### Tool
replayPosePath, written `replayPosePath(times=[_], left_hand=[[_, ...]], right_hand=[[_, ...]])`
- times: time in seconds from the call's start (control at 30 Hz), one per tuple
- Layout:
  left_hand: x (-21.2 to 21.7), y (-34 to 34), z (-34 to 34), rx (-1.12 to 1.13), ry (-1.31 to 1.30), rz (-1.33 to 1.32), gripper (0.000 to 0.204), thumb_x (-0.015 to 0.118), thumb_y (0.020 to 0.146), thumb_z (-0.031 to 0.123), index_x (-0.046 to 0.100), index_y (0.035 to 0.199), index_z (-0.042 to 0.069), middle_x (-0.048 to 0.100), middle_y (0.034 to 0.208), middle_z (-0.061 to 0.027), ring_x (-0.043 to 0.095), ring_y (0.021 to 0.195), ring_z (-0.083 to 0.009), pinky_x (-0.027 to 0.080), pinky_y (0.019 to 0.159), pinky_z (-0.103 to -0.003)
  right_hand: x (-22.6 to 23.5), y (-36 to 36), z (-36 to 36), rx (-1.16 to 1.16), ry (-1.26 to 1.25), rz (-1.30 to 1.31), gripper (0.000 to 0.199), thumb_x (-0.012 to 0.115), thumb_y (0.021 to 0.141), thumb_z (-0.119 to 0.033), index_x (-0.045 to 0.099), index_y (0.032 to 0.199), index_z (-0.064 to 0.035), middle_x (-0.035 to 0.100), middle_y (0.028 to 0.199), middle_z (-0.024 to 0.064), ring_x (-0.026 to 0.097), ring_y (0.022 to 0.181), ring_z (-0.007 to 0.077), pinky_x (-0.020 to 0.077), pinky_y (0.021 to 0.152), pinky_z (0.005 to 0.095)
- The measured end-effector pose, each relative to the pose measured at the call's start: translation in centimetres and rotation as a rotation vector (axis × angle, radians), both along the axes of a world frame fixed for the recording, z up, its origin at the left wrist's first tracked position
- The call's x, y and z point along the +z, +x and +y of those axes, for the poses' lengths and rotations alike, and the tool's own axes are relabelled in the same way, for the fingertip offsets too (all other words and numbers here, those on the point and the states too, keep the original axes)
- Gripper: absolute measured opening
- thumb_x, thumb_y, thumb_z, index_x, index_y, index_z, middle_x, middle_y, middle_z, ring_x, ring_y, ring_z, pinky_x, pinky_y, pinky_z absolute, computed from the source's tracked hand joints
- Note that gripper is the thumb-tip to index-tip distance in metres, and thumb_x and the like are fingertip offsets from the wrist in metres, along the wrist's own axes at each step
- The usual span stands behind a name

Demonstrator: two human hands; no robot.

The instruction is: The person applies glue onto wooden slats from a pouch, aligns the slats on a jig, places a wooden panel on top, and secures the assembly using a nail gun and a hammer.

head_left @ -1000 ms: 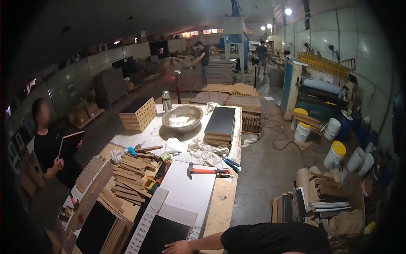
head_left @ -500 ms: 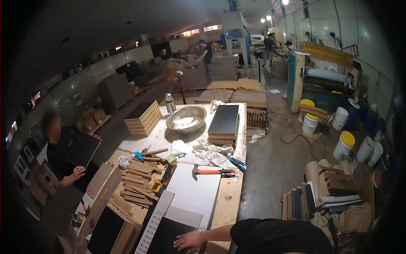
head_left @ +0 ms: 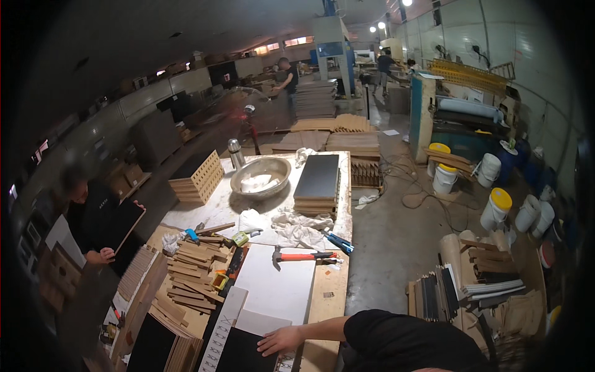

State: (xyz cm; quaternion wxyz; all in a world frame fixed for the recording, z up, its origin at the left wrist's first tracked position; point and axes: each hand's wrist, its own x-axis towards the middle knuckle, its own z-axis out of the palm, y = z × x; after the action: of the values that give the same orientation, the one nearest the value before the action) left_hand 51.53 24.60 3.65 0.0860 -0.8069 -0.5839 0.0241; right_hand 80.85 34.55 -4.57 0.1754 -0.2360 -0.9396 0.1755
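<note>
My right hand (head_left: 281, 340) lies palm down, fingers spread, on a black panel (head_left: 238, 349) at the lower middle of the bench. Its bare forearm comes in from the right, below a black sleeve. The panel's near end runs out of the picture. Along its left side is a pale strip (head_left: 216, 345) with dark cross marks, and a grey board (head_left: 263, 322) lies just beyond it. Farther off, a hammer (head_left: 304, 256) with a red and black handle rests across a white board (head_left: 273, 282). My left hand is out of view.
Loose wooden strips (head_left: 193, 276) and stacked panels (head_left: 176, 353) lie to the left. A metal basin (head_left: 261, 177), white rags (head_left: 302, 228) and a black-topped stack (head_left: 317, 177) occupy the far bench. A person (head_left: 102, 217) at left holds a dark panel. Buckets (head_left: 496, 209) stand at right.
The whole view has shifted slightly, moving the bench leftward. My right hand has slid a little right and farther up the black panel. The person at left has tilted their panel.
</note>
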Motion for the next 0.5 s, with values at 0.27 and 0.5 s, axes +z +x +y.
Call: replayPosePath(times=[0.27,0.5], left_hand=[[0.0,0.6,0.4,0.034,0.047,-0.197,0.078,0.052,0.078,0.065,0.037,0.139,0.018,0.039,0.14,-0.0158,0.037,0.128,-0.037,0.031,0.1,-0.059],[0.4,0.8,0.6,0.002,0.13,-0.28,0.079,0.041,0.077,0.074,0.044,0.135,0.02,0.046,0.136,-0.012,0.045,0.122,-0.0356,0.035,0.097,-0.057]], right_hand=[[-0.2,2.3,2.5,0.101,-0.017,0.005,0.066,0.049,0.091,-0.037,0.025,0.141,-0.0013,0.022,0.148,0.0189,0.02,0.138,0.035,0.0213,0.111,0.0484],[1.4,2.1,1.5,0.074,0.082,0.299,0.044,0.042,0.095,-0.032,0.048,0.13,-0.005,0.046,0.135,0.0155,0.043,0.125,0.0342,0.0391,0.101,0.044]])
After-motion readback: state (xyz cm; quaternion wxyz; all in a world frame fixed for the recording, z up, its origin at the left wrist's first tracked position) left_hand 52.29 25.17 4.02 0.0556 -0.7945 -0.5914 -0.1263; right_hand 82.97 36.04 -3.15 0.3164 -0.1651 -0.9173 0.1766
